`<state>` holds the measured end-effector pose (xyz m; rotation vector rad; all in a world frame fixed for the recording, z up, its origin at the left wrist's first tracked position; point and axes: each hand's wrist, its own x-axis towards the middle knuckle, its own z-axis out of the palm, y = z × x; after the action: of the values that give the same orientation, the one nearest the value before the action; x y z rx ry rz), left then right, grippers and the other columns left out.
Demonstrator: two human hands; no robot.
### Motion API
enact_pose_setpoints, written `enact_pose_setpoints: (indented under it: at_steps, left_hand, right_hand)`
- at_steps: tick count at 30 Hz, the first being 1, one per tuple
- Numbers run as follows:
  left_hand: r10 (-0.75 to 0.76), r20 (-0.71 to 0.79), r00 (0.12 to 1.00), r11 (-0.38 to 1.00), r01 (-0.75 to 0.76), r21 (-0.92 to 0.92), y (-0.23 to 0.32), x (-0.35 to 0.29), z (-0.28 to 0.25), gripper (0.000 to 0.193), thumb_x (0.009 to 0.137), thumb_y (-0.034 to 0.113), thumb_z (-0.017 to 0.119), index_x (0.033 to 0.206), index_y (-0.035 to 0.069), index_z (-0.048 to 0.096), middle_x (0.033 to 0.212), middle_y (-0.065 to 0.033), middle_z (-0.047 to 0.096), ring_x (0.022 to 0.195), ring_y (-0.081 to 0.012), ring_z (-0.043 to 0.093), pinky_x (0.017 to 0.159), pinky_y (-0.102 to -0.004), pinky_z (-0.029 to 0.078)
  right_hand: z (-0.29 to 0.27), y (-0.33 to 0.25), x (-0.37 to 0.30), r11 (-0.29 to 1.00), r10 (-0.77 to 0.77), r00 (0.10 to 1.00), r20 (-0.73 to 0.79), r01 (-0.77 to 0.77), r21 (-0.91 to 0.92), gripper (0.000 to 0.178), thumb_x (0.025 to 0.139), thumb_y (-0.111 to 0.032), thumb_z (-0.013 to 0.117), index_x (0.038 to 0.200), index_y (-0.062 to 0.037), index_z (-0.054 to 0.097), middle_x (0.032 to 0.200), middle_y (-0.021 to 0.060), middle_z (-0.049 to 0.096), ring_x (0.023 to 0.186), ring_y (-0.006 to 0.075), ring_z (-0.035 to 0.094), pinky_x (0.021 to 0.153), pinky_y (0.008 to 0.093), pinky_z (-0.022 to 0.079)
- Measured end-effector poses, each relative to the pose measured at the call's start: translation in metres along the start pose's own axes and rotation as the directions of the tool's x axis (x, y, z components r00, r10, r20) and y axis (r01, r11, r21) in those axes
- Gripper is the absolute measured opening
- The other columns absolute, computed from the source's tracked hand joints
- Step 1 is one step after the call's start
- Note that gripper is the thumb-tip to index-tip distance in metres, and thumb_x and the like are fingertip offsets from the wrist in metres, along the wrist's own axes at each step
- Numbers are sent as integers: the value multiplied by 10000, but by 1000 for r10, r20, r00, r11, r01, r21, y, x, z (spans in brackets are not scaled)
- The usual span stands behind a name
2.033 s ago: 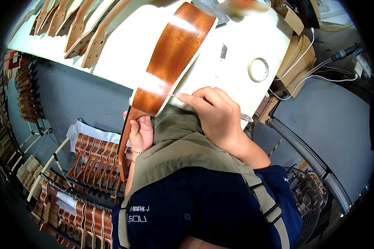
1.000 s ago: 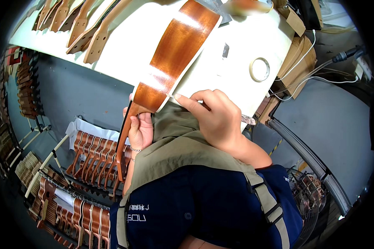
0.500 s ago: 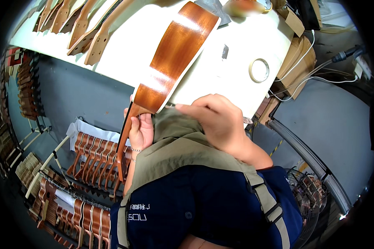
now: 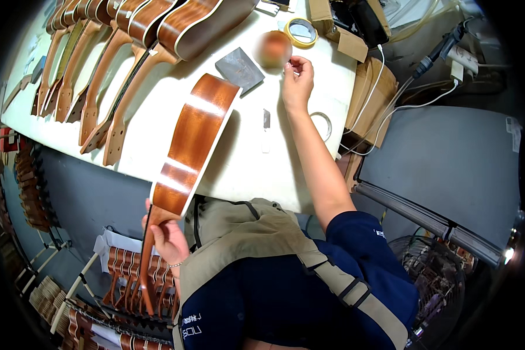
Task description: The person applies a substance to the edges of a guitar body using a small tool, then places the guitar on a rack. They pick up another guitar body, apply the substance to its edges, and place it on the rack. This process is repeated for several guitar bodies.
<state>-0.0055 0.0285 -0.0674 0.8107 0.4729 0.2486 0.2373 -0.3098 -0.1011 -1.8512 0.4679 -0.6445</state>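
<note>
Head view. Counted: one guitar-shaped instrument (image 4: 193, 149) in my hold, left of centre, its glossy brown side facing up and its pale edging along the right. Its body lies over the white table (image 4: 245, 169), the narrow end reaching past the table's near edge, the neck (image 4: 145, 274) running down toward the lower left.

Upper left of the frame: a row of further instruments (image 4: 201, 26), at least five; overlap prevents an exact count. Top centre: one round amber-red item (image 4: 274, 49), blurred, and one grey block (image 4: 239, 69) to its lower left. Tape-like rings, two: one yellow (image 4: 301, 44) at the top, one pale (image 4: 329, 125) partly behind my right forearm. Near the centre: one thin dark-and-light strip (image 4: 266, 118) and one pale strip (image 4: 266, 144) just below it.

Left hand (image 4: 169, 242), lower left: closed around the neck close to the body, thumb on the right side, fingertips showing on the left, bracelet at the wrist.

Right hand (image 4: 297, 84), upper centre: arm stretched up the frame from the lower right, fingers bent at the right edge of the round item. Whether they grip it, or anything small, I cannot tell
</note>
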Motion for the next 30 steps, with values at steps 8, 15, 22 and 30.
enact_pose_setpoints:
  at_steps: [8,15,22,30]
  left_hand:
    - [427,-59,902,904,-428,-7,80,66,77,254,911,327,486,912,78,537,932,-74,578,1064,-253,501,1083,-495,238]
    - [636,141,759,640,-620,453,97,100,146,444,887,71,527,1247,35,270,841,-93,522,806,-176,540,717,-363,512]
    - [603,656,454,141,-870,472,78,73,194,472,783,-82,594,1206,69,449,1226,-123,370,905,-156,478,833,-286,443]
    - [440,752,491,283,-871,402,76,31,241,297,680,79,746,971,111,695,1153,-58,314,883,-124,405,743,-230,387]
  right_hand:
    - [-103,-12,-19,970,-6,1000,13,8,-244,130,865,-115,533,888,-28,628,830,86,574,840,206,537,730,305,440]
    - [-128,22,-97,665,-300,907,296,421,-616,215,763,-198,653,888,-29,611,863,102,592,870,267,531,823,397,391]
    - [-105,-95,-83,936,-33,935,352,-95,338,143,860,-139,534,931,-16,514,680,23,571,640,69,511,592,226,414]
    - [-83,-207,-70,825,-566,640,520,441,354,113,824,-116,568,890,-47,628,691,34,595,667,176,522,739,299,361]
